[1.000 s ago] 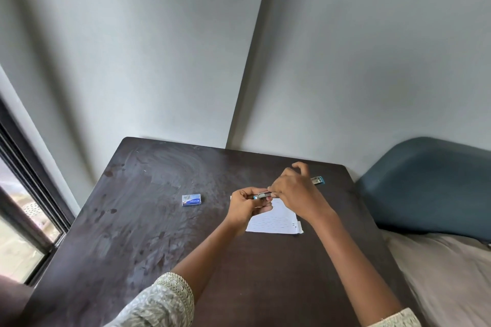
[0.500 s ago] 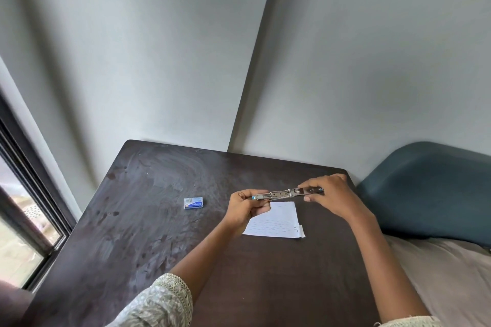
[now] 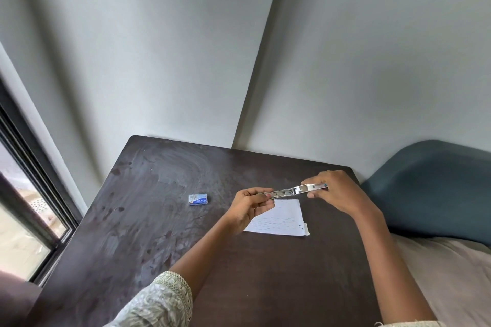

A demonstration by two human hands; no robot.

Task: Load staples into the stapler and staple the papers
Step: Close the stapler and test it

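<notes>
A small metal stapler (image 3: 291,190) is swung fully flat into one long silver strip, held in the air above the papers. My left hand (image 3: 248,207) pinches its left end between thumb and fingers. My right hand (image 3: 334,194) grips its right end, where a bit of blue-green plastic shows. Under them a small stack of white papers (image 3: 279,220) lies flat on the dark wooden table (image 3: 132,233). A little blue and white staple box (image 3: 198,199) rests closed on the table, to the left of my left hand.
The table stands in a corner against grey walls. A dark window frame (image 3: 34,194) runs along its left side. On the right, close to the table's edge, are a blue-grey cushion (image 3: 435,188) and a beige bed sheet (image 3: 451,287).
The stapler has been swung from folded to flat. My right hand moved to the right, away from my left hand, carrying the stapler's right end. The box and papers stayed put.
</notes>
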